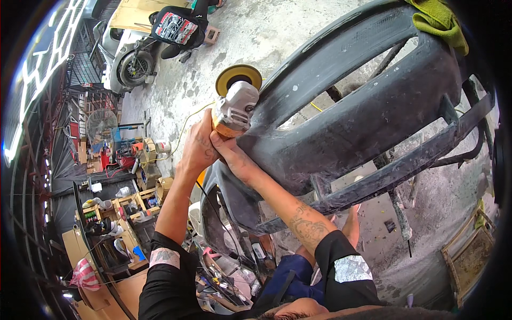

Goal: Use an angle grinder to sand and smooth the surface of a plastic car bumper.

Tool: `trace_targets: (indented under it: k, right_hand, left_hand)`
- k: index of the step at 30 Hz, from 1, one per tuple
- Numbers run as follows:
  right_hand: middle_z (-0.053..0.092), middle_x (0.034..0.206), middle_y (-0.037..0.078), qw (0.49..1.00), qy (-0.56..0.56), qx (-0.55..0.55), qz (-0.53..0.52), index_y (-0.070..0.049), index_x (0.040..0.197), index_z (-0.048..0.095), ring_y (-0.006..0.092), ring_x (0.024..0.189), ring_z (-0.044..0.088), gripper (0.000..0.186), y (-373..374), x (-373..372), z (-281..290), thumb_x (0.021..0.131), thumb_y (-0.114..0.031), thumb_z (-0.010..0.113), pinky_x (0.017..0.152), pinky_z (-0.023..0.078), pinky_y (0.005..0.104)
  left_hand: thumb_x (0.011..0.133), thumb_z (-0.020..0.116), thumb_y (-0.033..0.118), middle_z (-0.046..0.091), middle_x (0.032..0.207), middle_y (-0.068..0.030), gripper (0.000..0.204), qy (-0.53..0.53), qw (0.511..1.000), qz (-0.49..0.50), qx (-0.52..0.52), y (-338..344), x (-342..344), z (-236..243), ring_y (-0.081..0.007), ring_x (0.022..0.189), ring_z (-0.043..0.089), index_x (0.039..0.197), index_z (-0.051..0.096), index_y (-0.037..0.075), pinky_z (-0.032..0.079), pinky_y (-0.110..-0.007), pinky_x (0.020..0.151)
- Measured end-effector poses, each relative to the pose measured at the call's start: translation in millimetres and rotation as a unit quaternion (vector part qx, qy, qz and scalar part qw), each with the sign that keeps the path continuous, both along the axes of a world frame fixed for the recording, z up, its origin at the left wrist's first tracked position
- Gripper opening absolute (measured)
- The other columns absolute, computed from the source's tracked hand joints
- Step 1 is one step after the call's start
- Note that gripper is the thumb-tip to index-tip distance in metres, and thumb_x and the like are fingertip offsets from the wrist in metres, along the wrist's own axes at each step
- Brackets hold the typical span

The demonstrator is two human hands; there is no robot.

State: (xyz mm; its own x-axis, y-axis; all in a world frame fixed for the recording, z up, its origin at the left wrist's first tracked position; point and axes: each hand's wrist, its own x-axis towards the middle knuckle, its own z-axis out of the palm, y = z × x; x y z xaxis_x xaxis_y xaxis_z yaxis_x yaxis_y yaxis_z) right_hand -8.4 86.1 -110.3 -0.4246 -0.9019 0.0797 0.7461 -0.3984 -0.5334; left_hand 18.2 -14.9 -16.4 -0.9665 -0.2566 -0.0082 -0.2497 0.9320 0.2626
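Note:
Both of my hands are wrapped round an angle grinder (pixel 238 106) with a grey metal head and an orange-yellow body. Its round yellow disc (pixel 256 74) with a dark centre faces up and away from me. My left hand (pixel 200 144) closes on the body from the left, and my right hand (pixel 234 160) grips it from the right, just beside. The grinder is at the left end of a dark grey car bumper (pixel 352 128), which has long openings and pale dusty marks. Whether the disc touches the bumper I cannot tell.
A yellow-green cloth (pixel 440 21) hangs over the bumper's far right end. Black stand legs (pixel 397 208) hold the bumper above the concrete floor. Another person (pixel 176 29) crouches by a car wheel (pixel 135 68) at the far left. Wooden crates (pixel 125 229) and tools crowd the left. A cord (pixel 216 205) hangs below my hands.

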Motion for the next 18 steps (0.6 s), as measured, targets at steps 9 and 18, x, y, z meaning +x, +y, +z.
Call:
trace_targets:
  k: [9,18]
  right_hand:
    - [0.041,0.152,0.011,1.0,-0.014,-0.004,0.001,0.002,0.155,0.028,0.0186,0.14,0.039,0.092,0,1,-2,0.1,-0.069,0.046,0.117,0.028,0.0315]
    - [0.045,0.148,0.009,0.999,-0.043,-0.019,0.004,0.001,0.154,0.032,0.0162,0.135,0.044,0.089,-3,-2,0,0.1,-0.068,0.048,0.113,0.033,0.0301]
  left_hand:
    - [0.074,0.086,0.019,0.068,0.092,-0.0264,0.069,-0.066,0.997,0.041,0.009,2,-4,6,-0.0509,0.091,0.063,0.124,0.047,-0.009,0.051,-0.046,0.076]
    - [0.073,0.087,0.02,0.07,0.092,-0.0249,0.065,-0.053,0.998,0.028,0.01,-3,-5,2,-0.0504,0.09,0.064,0.119,0.049,-0.007,0.052,-0.044,0.077]
